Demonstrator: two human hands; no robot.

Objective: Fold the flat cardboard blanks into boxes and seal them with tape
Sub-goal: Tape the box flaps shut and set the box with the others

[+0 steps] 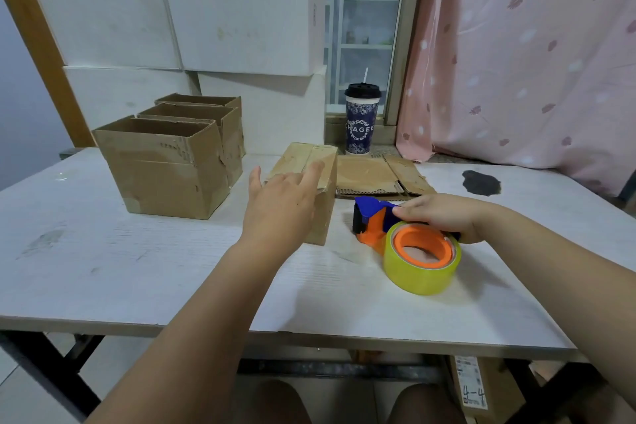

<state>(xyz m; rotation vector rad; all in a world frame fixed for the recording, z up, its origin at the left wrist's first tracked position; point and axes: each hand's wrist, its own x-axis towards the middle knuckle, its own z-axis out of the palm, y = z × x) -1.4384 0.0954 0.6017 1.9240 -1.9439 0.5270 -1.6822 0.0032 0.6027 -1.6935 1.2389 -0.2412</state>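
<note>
Nearest to us, below the desk's (137, 268) near edge, our knees (275, 403) show, and a labelled cardboard carton (481, 389) sits on the floor under the near right corner. On the desk, right of centre and closest to the near edge, a yellow tape roll (421, 272) on an orange hub belongs to the orange-and-blue tape dispenser (373, 222), which rests on the surface. Our right grip (444, 213) is closed over the dispenser from above, fingers curled across its blue top; the handle beneath is hidden. Just left of it, at the middle of the desk, stands the small closed box (306, 157), a strip of tape along its top seam. Our left grip (278, 203) is open above this box, fingers straight and spread, the forefinger lying on the taped top; we cannot tell whether the palm touches. Behind the box, toward the far edge, the flat cardboard blanks (371, 175) lie stacked. Toward the far left corner three open-topped boxes (165, 175) stand in a row, touching one another. A dark stain (481, 182) marks the desk toward the far right. Past the far edge a lidded cup (361, 120) with a straw stands at the window, large white cartons (172, 10) are piled to its left, and a pink curtain (533, 62) hangs to its right.
</note>
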